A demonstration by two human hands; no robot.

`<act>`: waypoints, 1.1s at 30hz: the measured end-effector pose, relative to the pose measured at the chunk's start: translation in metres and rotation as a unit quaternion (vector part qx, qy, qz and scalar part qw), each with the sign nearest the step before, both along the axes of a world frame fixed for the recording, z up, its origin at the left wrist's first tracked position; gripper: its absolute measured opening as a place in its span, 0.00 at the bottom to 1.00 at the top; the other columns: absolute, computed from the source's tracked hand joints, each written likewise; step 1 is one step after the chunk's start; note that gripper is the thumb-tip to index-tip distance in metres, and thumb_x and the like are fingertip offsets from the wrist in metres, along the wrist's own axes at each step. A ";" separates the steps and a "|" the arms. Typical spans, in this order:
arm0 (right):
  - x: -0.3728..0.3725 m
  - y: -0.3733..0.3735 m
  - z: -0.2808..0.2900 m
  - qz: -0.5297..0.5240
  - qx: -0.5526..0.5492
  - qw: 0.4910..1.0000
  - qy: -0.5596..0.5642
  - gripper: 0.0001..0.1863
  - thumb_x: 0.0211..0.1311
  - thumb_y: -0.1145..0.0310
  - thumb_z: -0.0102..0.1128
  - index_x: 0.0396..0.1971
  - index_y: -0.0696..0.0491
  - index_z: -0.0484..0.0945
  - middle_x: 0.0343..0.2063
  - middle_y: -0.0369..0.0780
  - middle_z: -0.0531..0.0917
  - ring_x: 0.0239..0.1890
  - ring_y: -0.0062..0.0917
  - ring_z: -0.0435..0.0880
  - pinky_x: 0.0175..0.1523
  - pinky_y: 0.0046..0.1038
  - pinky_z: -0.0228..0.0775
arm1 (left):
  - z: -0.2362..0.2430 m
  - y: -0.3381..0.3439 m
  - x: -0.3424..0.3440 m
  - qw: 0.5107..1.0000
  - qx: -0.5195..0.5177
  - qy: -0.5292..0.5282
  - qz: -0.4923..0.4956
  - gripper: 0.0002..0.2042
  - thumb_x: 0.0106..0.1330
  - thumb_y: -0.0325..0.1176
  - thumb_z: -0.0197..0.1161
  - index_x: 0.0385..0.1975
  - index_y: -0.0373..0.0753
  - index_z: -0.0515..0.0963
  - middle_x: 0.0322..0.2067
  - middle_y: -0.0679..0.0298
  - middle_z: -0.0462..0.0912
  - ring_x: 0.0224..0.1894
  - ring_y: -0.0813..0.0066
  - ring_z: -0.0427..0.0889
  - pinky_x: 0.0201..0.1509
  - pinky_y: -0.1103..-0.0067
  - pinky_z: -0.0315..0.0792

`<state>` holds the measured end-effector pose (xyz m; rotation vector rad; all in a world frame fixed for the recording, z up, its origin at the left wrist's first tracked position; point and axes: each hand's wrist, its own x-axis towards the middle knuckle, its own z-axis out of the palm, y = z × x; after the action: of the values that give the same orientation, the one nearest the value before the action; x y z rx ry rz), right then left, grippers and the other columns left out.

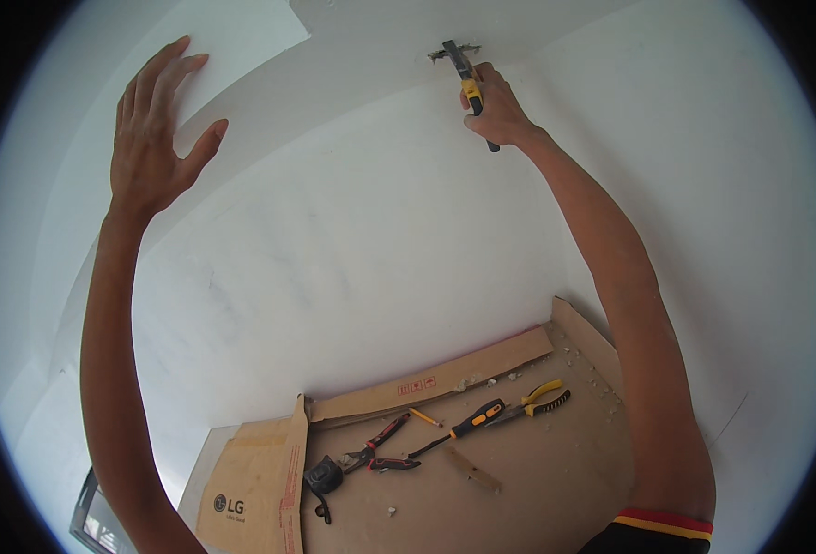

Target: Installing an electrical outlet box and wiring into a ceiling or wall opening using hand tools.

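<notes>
My right hand (500,109) is wrapped round the yellow and black handle of a hammer (470,85), raised high at the top of the view. The hammer's dark head lies over a rough, broken hole (438,55) in the white surface. I cannot tell whether it touches the edge of the hole. On the far left, my left hand (154,138) is lifted with its fingers and thumb apart, holding nothing. It is in front of or against the white surface; whether it touches is unclear.
Below, an opened cardboard box (537,462) bears pliers with yellow and black handles (546,397), a screwdriver (477,418), red-handled cutters (385,448), a black tape measure (323,475) and a pencil (426,417). Crumbs of debris lie about. White walls (362,258) rise around it.
</notes>
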<state>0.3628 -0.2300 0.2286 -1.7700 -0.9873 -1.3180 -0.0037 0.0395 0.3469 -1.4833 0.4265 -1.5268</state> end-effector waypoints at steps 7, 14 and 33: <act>0.003 0.005 -0.007 0.027 0.009 0.999 -0.024 0.23 0.44 0.74 0.60 0.45 0.47 0.76 0.58 0.39 0.66 0.58 0.39 0.70 0.60 0.40 0.64 | 0.004 0.008 0.002 1.000 -0.004 -0.008 0.002 0.33 0.61 0.50 0.66 0.65 0.52 0.63 0.70 0.65 0.60 0.70 0.57 0.61 0.70 0.55 0.63; -0.009 -0.003 0.003 -0.050 -0.044 0.998 -0.002 0.18 0.44 0.74 0.59 0.40 0.48 0.77 0.55 0.38 0.68 0.57 0.37 0.71 0.60 0.38 0.65 | 0.001 0.003 0.001 1.000 -0.003 -0.015 -0.006 0.33 0.60 0.49 0.66 0.65 0.52 0.63 0.70 0.65 0.60 0.70 0.57 0.61 0.70 0.55 0.63; 0.009 0.001 -0.001 0.041 -0.012 0.998 0.046 0.10 0.48 0.73 0.58 0.34 0.54 0.77 0.49 0.41 0.69 0.53 0.36 0.73 0.55 0.38 0.68 | 0.002 0.004 0.002 1.000 -0.009 -0.007 -0.001 0.32 0.61 0.48 0.66 0.65 0.52 0.64 0.70 0.65 0.60 0.70 0.56 0.61 0.70 0.56 0.62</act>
<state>0.3716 -0.2287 0.2276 -1.7741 -1.0169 -1.1678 -0.0016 0.0435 0.3490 -1.4861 0.4072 -1.5452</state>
